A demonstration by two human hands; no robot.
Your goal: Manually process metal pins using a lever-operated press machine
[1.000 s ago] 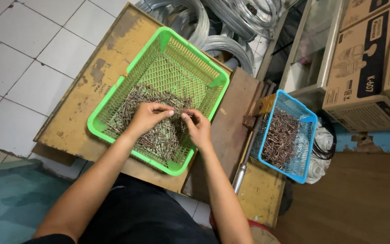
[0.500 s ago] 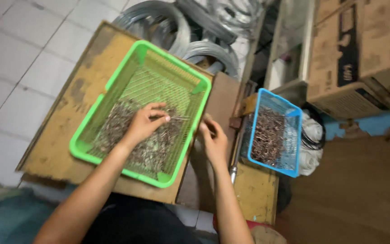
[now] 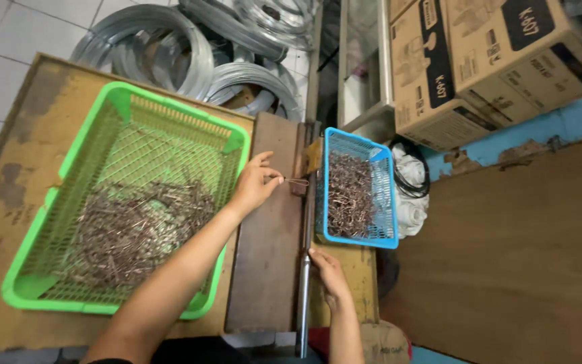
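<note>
Far left: worn yellow tabletop (image 3: 15, 195), paint scuffed, bare strip along its left edge. On it a green mesh basket (image 3: 170, 114), plastic, rectangular with rounded corners; lower half holds a loose tangle of thin brown metal pins (image 3: 136, 229), upper half bare mesh. Behind it, grey wire coils (image 3: 163, 47) on white floor tile.

Left hand (image 3: 254, 185) is past the basket's right rim, over a dark brown board (image 3: 267, 269). Thumb and forefinger pinched shut on one wire pin (image 3: 297, 182), its tip pointing right at a small block on the board's right edge; contact there probably, too small to be sure. Board surface below the hand is flat and bare.

A grey metal bar (image 3: 302, 296) runs along the board's right edge. Right hand (image 3: 328, 269) rests on it with fingers curled over; can't tell if it's really clamped or just laid on.

Just right: blue mesh basket (image 3: 385, 195), smaller, with more pins inside, tight against the bar. Then white rags, cardboard boxes (image 3: 506, 61), brown plywood sheet (image 3: 506, 269).
</note>
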